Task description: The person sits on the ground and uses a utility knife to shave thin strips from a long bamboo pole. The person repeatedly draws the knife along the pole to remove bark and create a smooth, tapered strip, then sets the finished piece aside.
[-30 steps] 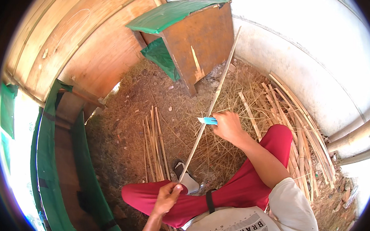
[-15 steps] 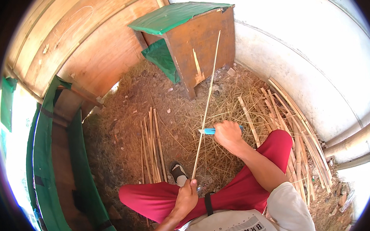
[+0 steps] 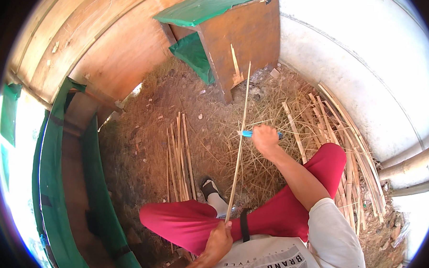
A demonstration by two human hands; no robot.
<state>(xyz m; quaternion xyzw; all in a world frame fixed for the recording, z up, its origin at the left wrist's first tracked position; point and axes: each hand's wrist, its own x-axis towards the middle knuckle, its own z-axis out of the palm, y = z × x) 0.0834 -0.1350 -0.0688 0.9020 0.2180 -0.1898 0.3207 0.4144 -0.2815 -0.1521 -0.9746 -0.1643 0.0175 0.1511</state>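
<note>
My right hand (image 3: 266, 140) grips a knife with a blue handle (image 3: 247, 133), its blade against a long thin bamboo strip (image 3: 239, 140). The strip runs from my left hand (image 3: 218, 242), closed around its near end by my lap, up and away toward a wooden box. I sit with red trousers, one foot in a dark sandal (image 3: 209, 186) on the dirt. A small bundle of cut bamboo strips (image 3: 178, 156) lies on the ground to the left of the strip.
A wooden box with a green top (image 3: 237, 44) stands ahead. A white curved wall (image 3: 370, 83) runs on the right, with many bamboo strips (image 3: 353, 145) and dry shavings piled below it. A wooden wall (image 3: 98, 47) and a green bench (image 3: 73, 185) are on the left.
The strip's far end has swung left and come more upright. My right hand with the knife has slid nearer along it, and my left hand moved right toward my lap.
</note>
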